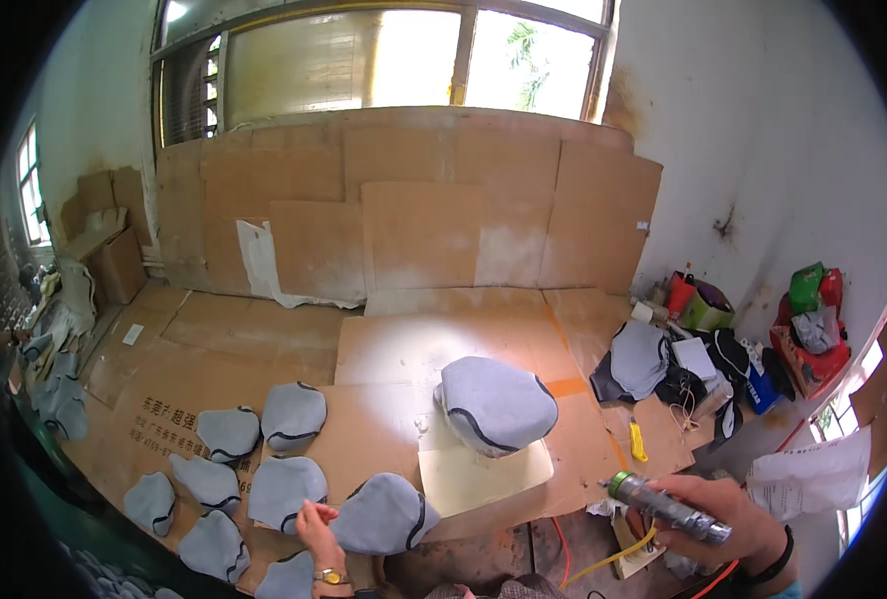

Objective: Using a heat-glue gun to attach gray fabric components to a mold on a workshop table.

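Observation:
My right hand is wrapped round a silver cylindrical tool with a green collar and a small tip pointing left. My left hand, wearing a watch, has its fingers bent together at the edge of a grey fabric piece with dark trim. Whether they grip its edge is hidden. Just right of that hand lies another grey piece. A rounded grey fabric cover with black edging sits on a pale yellow board, apart from both hands.
Several more grey pieces lie at the left. A yellow cutter is on the cardboard at right, near a pile of bags and cloth. Yellow and orange hoses run below. Cardboard sheets line the back.

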Tool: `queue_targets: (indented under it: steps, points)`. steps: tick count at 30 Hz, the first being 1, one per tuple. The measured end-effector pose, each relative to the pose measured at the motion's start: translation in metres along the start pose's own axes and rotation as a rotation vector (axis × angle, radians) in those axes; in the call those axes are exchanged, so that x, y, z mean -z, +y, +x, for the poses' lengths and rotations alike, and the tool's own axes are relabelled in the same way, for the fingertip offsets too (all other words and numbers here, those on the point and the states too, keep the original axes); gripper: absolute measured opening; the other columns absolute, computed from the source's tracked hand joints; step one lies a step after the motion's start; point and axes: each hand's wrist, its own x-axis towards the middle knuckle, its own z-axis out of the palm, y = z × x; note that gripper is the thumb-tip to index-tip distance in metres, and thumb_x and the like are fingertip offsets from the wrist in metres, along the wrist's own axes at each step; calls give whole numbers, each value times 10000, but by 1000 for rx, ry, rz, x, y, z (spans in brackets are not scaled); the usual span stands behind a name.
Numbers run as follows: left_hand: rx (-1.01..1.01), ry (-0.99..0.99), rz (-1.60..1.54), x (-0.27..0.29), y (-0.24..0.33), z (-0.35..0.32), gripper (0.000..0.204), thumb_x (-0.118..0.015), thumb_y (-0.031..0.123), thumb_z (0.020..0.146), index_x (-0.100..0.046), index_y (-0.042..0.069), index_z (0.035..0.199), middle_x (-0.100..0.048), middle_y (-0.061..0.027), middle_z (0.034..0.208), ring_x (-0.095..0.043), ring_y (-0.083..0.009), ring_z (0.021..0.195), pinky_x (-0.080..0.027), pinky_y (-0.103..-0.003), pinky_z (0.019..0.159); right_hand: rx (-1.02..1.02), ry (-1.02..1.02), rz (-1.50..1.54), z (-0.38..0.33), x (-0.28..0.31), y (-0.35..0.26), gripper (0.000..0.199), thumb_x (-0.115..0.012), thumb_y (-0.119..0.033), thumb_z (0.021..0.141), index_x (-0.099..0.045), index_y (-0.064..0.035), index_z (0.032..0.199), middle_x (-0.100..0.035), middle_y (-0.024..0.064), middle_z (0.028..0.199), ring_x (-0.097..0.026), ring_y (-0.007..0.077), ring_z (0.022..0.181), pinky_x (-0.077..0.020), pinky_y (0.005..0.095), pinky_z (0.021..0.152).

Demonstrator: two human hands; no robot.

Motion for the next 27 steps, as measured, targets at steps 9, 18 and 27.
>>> queue_targets:
  steps: [9, 18, 27]
  points:
    - [-7, 190, 83, 26, 15, -8, 167, -451, 197, 890, -514, 44, 860, -527, -23, 672, -508, -96, 579, -459, -226, 551, 93, 72, 20, 36, 32, 48, 486, -630, -38, 747, -476, -42, 1208, -578, 40, 836, -523, 105, 683, -438, 238, 620]
    - [-52, 209, 142, -23, 15, -44, 88, -473, 84, 845, -497, 39, 918, -520, -21, 694, -499, -93, 575, -455, -216, 541, 113, 6, 157, 43, 84, 138, 504, -640, -17, 732, -471, -34, 1207, -566, 20, 840, -514, 85, 694, -427, 227, 615]
    - [-179, 86, 295, -99, 21, -79, 116, -461, 73, 841, -489, 30, 945, -534, -36, 701, -505, -103, 559, -459, -223, 535, 166, 67, 300, 6, 134, 236, 504, -615, -3, 728, -468, -43, 1208, -577, 48, 842, -542, 129, 676, -439, 253, 612]
